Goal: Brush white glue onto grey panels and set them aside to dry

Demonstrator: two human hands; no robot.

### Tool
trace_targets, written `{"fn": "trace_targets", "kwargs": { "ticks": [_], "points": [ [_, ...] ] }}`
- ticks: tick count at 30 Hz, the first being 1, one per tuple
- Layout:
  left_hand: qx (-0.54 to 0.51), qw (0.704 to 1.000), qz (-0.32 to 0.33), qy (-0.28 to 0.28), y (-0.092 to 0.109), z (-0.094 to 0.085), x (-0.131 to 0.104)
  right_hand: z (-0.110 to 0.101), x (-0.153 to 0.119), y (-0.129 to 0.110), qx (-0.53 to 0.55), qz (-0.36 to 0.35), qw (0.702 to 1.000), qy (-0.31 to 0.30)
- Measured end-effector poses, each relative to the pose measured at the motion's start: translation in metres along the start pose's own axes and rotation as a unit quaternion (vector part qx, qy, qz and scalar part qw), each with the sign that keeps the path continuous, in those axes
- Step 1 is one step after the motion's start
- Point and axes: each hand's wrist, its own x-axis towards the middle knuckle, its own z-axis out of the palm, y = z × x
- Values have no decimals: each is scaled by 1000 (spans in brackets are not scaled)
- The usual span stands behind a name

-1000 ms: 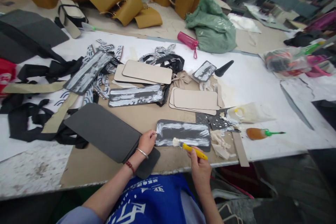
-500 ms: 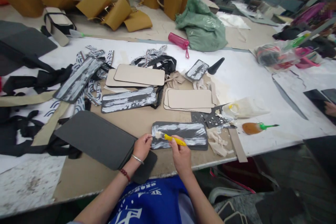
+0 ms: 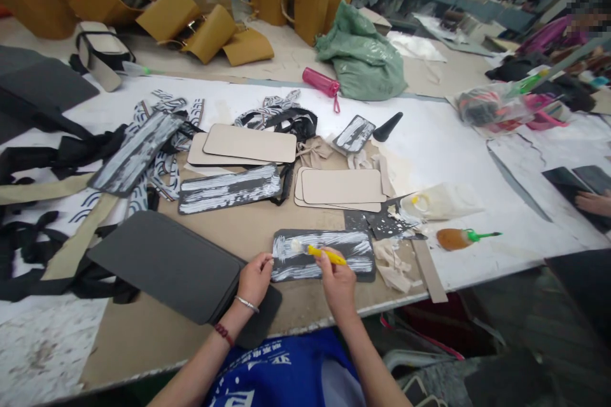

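Observation:
My right hand [image 3: 338, 280] grips a yellow-handled brush [image 3: 329, 255]. Its pale bristles touch the left part of a dark rectangular panel [image 3: 334, 245], streaked with white paste along its top and bottom and at the left. With fingers closed together, my left hand [image 3: 255, 278] pinches the panel's left edge. Under and beside my left wrist lies a stack of plain dark panels [image 3: 167, 267]. Another paste-streaked panel [image 3: 229, 189] lies flat farther back, near a pile of beige panels [image 3: 341, 186].
A paste-spattered dark scrap [image 3: 391, 224] bears a clear bag [image 3: 442, 201]. Right of it lies an orange bottle with a green nozzle [image 3: 453, 239]. Black straps [image 3: 67, 149] cover the left side. Behind are a pink bottle [image 3: 321, 81] and green sack [image 3: 365, 57]. Another person's hand [image 3: 594, 203] shows at right.
The brush and my right hand have moved slightly right along the panel. White streaks now cover more of its left part. My left hand stays at the panel's edge. The whole view has shifted slightly.

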Motion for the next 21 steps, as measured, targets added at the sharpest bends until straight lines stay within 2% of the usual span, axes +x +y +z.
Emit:
{"fn": "trace_targets", "kwargs": {
  "ticks": [2,5,7,9,12,14,16,18,21],
  "points": [
    [8,1000,2,6,0,0,0,-35,5,19,-62,25,995,73],
    [14,1000,2,8,-1,1,-1,-90,11,36,-185,40,967,170],
    [11,1000,-2,3,-1,1,-1,-107,11,36,-240,1,950,201],
    [18,1000,-4,3,-1,1,-2,-102,5,29,-258,-65,943,200],
    [49,999,-2,10,1,0,-3,-74,-13,10,-230,-137,954,136],
    [57,998,0,11,2,-1,-3,-59,-23,-1,-185,-148,969,64],
    [54,998,-3,12,1,-1,-3,-57,-28,-6,-151,-143,978,17],
    [50,999,-6,17,0,0,-2,-66,-27,-2,-154,-149,976,34],
    [43,999,-5,22,-3,2,-2,-81,-20,13,-203,-172,958,111]
  ]
}}
